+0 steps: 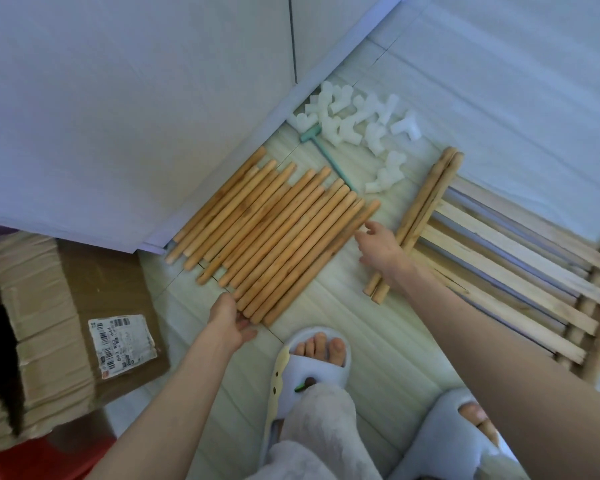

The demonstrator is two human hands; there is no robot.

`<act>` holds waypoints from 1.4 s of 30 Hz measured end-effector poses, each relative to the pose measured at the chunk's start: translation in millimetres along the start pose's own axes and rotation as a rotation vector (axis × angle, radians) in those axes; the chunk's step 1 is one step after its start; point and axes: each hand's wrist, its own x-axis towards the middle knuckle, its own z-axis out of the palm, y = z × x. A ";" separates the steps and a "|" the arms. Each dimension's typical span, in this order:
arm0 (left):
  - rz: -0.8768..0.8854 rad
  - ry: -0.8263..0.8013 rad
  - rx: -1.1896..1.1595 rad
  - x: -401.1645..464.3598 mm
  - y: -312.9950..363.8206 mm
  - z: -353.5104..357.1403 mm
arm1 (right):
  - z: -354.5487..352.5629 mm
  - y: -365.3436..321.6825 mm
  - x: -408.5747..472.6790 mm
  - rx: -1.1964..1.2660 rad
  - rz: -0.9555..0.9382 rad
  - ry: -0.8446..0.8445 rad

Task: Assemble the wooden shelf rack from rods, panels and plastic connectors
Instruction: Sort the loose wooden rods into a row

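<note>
Slippers [312, 372] sit nearest me, pale blue, one foot just behind my left hand [230, 325] and the other at the lower right edge. My left hand lies with straight fingers against the near ends of the wooden rods [274, 237], touching the closest few without curling round any. My right hand [380, 245] hovers open with loosely spread fingers just right of the rod row, fingertips at or very near the outermost rod; I cannot tell whether they touch it. The two hands are apart, with the near half of the row between them.

Left of my left hand lies a flattened cardboard box [66, 323] with a printed shipping label [122, 344]. Immediately right of my right hand lie a few longer rods [420, 220] bundled together, their near ends resting on the floor [326, 306]. Beyond and right of those sit the slatted wooden panels [506, 268], stacked.

Past the far ends of the rod row, a small green plastic mallet [326, 154] lies beside a heap of white plastic connectors [361, 123], pushed up near the white cabinet [136, 98].
</note>
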 end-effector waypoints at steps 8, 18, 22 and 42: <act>0.090 -0.063 0.097 -35.5 10.4 -2.0 | -46.8 -10.0 -50.5 0.029 0.021 -0.035; -0.053 -0.132 -0.149 -43.7 22.6 -11.4 | -57.7 -0.4 -84.0 0.042 -0.002 -0.045; -0.058 -0.141 -0.114 -30.6 25.5 -9.2 | -55.0 4.9 -80.5 0.060 0.046 -0.065; 0.093 0.063 -0.303 26.6 47.8 -9.3 | 27.8 -76.1 59.2 -0.742 -0.402 -0.075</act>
